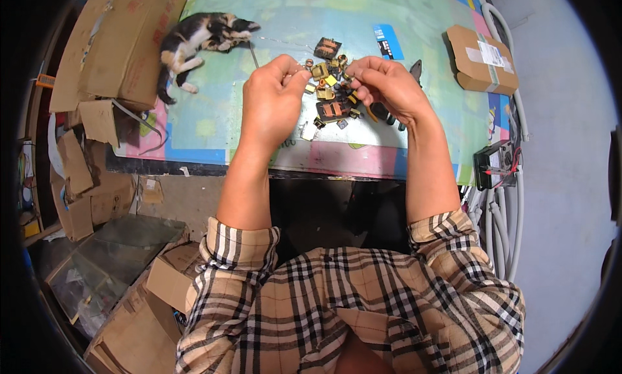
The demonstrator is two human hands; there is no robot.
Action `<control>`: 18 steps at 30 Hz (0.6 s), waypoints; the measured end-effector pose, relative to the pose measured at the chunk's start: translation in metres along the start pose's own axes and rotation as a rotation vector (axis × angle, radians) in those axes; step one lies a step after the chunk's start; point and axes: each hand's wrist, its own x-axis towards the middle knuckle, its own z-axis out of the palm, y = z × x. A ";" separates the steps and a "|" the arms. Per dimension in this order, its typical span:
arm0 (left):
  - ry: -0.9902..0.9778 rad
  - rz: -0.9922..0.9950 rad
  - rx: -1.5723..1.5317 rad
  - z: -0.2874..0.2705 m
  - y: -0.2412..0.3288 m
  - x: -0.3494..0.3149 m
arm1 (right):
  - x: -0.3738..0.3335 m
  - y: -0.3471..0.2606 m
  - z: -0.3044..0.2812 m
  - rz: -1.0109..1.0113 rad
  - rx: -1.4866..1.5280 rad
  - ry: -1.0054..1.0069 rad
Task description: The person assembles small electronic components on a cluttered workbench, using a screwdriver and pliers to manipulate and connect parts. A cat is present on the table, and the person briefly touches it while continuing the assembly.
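Observation:
My left hand [272, 102] is closed in a pinch at the left side of a pile of small transformers and coils [325, 93]. Whatever lies between its fingertips is too small to make out. On the pile's other side, my right hand [392, 89] has thumb and fingers pressed together beside a small copper-coloured part, and its grip hides what it holds. A black transformer with copper windings [333, 109] lies at the near end of the pile. Another flat, dark transformer [328, 48] sits at the far end. Pliers with dark handles [396, 121] lie partly hidden under my right hand.
A calico cat [194, 43] lies on the table's left, beside a large cardboard box [123, 43]. Farther back is a blue card [387, 42]. At right are a brown carton [483, 59], a black meter with red leads [494, 163] and grey conduit [499, 231].

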 end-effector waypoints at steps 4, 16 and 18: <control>0.011 -0.017 -0.011 -0.005 -0.002 0.000 | -0.002 0.000 -0.007 0.082 -0.068 -0.123; 0.008 0.005 -0.033 -0.004 -0.001 0.000 | 0.000 0.001 -0.023 -0.036 0.339 -0.175; -0.006 -0.005 -0.008 -0.004 0.002 0.000 | 0.003 0.003 -0.026 -0.030 0.452 -0.231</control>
